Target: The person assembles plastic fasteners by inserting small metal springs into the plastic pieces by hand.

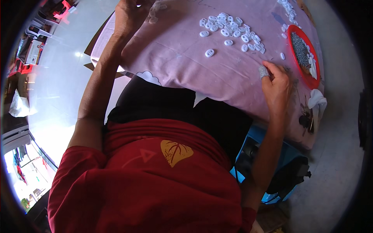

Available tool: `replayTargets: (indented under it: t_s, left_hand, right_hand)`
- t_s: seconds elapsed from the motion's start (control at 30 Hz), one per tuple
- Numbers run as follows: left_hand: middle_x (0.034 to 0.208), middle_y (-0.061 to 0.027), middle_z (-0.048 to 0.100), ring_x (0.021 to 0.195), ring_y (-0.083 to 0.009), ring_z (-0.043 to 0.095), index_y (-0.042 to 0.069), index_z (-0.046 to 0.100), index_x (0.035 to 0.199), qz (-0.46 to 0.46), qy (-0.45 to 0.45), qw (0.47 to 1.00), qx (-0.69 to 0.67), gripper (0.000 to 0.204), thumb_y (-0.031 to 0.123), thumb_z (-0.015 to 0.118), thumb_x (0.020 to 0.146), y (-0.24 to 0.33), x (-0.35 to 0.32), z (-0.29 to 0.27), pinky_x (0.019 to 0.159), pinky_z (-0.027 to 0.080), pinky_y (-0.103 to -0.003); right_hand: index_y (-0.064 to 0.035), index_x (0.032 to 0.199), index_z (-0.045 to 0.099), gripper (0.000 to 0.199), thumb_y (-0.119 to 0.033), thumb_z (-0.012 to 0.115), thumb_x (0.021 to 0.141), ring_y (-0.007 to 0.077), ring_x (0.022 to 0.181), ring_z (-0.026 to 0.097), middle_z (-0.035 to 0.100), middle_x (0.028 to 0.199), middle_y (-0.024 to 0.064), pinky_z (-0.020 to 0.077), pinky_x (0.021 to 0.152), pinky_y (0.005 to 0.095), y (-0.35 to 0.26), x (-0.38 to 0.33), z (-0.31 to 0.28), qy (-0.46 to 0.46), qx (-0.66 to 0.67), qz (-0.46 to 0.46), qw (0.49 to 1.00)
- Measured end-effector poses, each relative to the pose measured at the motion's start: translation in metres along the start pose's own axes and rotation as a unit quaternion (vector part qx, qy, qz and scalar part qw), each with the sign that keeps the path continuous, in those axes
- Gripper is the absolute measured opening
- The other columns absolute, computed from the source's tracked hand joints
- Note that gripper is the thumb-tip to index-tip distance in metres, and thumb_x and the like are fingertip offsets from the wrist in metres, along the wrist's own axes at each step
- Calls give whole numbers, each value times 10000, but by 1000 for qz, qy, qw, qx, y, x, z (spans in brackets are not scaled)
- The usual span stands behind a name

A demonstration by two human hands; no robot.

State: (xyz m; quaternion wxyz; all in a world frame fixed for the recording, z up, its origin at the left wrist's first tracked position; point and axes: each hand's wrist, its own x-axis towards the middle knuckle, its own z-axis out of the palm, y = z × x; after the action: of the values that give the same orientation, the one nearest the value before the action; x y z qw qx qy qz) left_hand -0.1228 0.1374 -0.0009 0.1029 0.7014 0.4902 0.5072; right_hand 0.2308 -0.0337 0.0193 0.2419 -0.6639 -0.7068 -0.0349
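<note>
Left hand [130,15] is up at the far-left edge of the pink cloth [182,62], fingers curled down onto the fabric next to a few pale ring pcs [155,9]; can't tell whether it actually grips one, since the fingertips are cut off by the frame top; forearm runs long down the left side to the red shirt [155,182].

Right hand [278,85] lies on the cloth at the right, just beside the red tray [316,73]; fingers loosely bent, not a fist, thumb tip wearing a grey textured cap [264,71]; can't tell if anything small is pinched under the fingers; the hand touches the cloth, apart from the tray rim by a narrow gap.

White oval ring pcs [229,27] sit in a loose heap on the cloth between the two hands, nearer the right; a few strays lie apart from the heap, one [209,53] toward the person, others [282,56] near the tray; a second scatter of white pcs [287,7] sits at the top right.

Tray holds a pile of small grey metal bits [300,48] plus a couple of white pcs at its near end.

Right of the hand, at the cloth's edge: a white rag [318,101] and some dark small items, too blurred to name; below the cloth a blue box [272,155] w/ a black bag [291,174] against it; pale floor [66,70] to the left.
</note>
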Motion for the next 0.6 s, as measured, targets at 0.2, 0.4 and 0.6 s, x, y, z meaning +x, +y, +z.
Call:
replayTargets:
  t_s: [0.2,0.4,0.6]
  left_hand:
    - [805,-82,673,703,-136,642,-1,654,1041,26,-83,992,-88,187,16,608,861,43,-18,10,575,538,-267]
    - [932,-96,702,766,-192,668,60,695,1033,177,-251,942,-133,182,75,652,856,110,-41,64,672,532,-303]
    - [921,-166,674,815,-314,654,71,699,983,236,-296,925,-33,197,177,656,823,140,-50,130,749,526,-372]
  right_hand:
    - [-45,991,652,206,-62,591,795,348,846,623,648,925,164,490,755,423,-2,-3,-4,-17,-76,-34,996]
    - [-28,981,606,169,-57,565,820,358,844,611,625,907,169,482,751,437,3,-24,0,28,-19,-7,999]
    - [-11,929,600,131,-87,572,827,363,825,602,608,878,174,479,740,446,1,-32,4,86,-27,0,996]
